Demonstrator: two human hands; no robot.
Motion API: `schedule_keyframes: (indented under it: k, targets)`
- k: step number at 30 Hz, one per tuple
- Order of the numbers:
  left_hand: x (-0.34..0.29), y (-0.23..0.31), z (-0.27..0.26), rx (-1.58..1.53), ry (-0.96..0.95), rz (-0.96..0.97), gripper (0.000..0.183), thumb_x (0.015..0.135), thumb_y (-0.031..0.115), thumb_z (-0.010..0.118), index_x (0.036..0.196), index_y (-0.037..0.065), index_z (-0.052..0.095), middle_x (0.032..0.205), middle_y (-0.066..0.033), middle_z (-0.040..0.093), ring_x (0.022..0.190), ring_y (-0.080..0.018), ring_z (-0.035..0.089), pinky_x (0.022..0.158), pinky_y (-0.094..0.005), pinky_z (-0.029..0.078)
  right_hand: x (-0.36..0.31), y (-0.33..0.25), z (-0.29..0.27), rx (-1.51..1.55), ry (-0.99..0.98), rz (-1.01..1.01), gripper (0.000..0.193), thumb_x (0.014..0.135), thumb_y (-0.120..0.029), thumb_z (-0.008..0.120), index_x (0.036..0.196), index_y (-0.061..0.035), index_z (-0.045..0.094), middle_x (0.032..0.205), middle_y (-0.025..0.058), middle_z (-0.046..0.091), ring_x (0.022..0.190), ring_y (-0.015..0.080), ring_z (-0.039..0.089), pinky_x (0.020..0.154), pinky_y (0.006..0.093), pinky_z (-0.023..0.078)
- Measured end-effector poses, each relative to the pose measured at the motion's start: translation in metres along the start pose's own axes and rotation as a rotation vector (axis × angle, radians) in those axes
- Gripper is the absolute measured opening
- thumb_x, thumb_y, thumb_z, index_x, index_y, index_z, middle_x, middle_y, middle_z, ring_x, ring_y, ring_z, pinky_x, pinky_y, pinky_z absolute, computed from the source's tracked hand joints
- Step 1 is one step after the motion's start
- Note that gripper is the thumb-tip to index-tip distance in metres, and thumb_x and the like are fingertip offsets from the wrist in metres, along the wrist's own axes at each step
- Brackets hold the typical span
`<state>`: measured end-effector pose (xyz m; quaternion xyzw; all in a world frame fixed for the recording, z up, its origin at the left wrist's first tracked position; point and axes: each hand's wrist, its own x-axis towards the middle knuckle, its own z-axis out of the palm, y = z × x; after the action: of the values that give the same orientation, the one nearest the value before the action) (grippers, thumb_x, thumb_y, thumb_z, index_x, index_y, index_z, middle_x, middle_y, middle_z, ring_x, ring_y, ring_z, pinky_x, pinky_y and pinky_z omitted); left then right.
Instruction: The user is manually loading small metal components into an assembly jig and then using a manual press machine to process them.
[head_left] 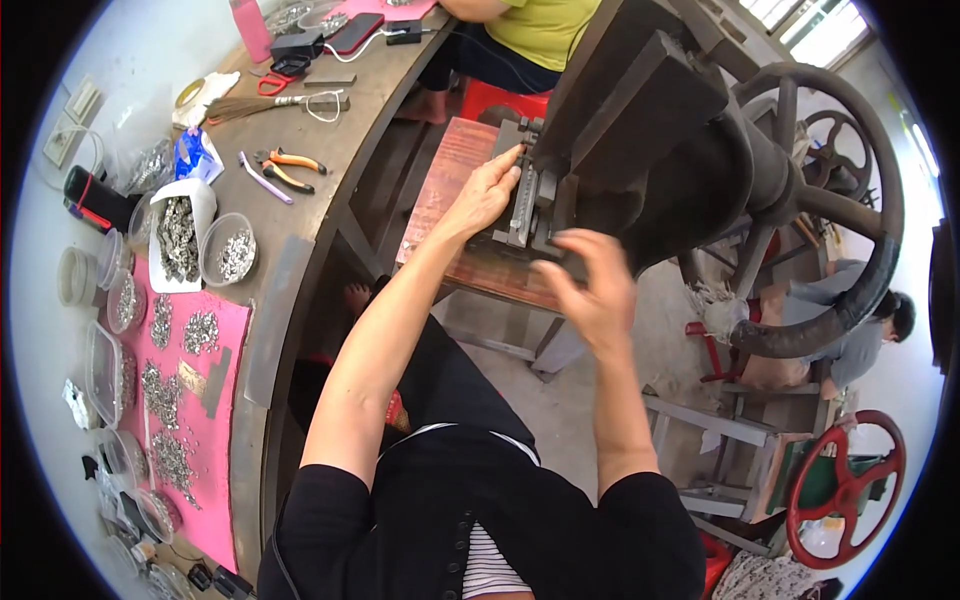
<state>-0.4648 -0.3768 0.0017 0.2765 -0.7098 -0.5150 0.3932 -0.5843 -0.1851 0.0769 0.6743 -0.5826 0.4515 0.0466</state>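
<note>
A dark, heavy hand press (665,130) with a large wheel (890,215) stands in front of me. At its base, a long metal die (521,208) sits on a reddish wooden stand (440,190). My left hand (485,195) reaches the left side of this die, its fingers close together against the far part. Whatever its fingertips may hold is too small to make out. To the right of the die's near end, my right hand (598,290) is raised and slightly blurred. Its thumb and fingers are apart, with nothing visible between them.
At left, a curved table carries a pink mat (215,400) with piles of small metal pieces, plastic tubs (228,270), pliers (290,168), red scissors (270,84) and a brush (260,106). A person in yellow (535,35) sits beyond. Another person (850,320) and a red wheel (800,490) are at right.
</note>
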Motion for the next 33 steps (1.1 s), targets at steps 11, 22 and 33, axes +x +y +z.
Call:
schedule_keyframes:
  k: [11, 22, 33]
  targets:
    - [-0.072, 0.037, -0.006, 0.261, -0.134, 0.106, 0.113, 0.076, 0.054, 0.082, 0.158, -0.002, 0.028, 0.163, -0.0216, 0.032, 0.155, -0.0334, 0.021, 0.126, -0.053, 0.01, -0.048, 0.059, -0.163, 0.038, 0.847, 0.361, 0.017, 0.093, 0.0, 0.069, 0.103, 0.0017, 0.056, 0.09, 0.0111, 0.065, 0.082, 0.0162, 0.063, 0.081, 0.0298, 0.051]
    - [-0.041, 0.033, 0.002, 0.433, -0.145, 0.192, 0.107, 0.074, 0.052, 0.084, 0.153, -0.004, 0.038, 0.159, -0.0204, 0.039, 0.153, -0.0374, 0.024, 0.124, -0.0571, 0.011, 0.108, 0.017, -0.325, -0.192, 0.211, 0.512, 0.03, 0.095, -0.03, 0.069, 0.101, -0.0019, 0.06, 0.069, 0.0019, 0.055, 0.056, 0.0099, 0.05, 0.056, 0.0235, 0.041]
    - [-0.029, 0.029, 0.006, 0.472, -0.145, 0.156, 0.108, 0.071, 0.054, 0.084, 0.152, -0.003, 0.039, 0.159, -0.0201, 0.039, 0.153, -0.0378, 0.025, 0.124, -0.0591, 0.01, 0.087, 0.017, -0.303, 0.108, 0.376, 0.433, 0.021, 0.1, -0.021, 0.061, 0.1, -0.0005, 0.058, 0.067, 0.0024, 0.052, 0.057, 0.0114, 0.053, 0.058, 0.0241, 0.046]
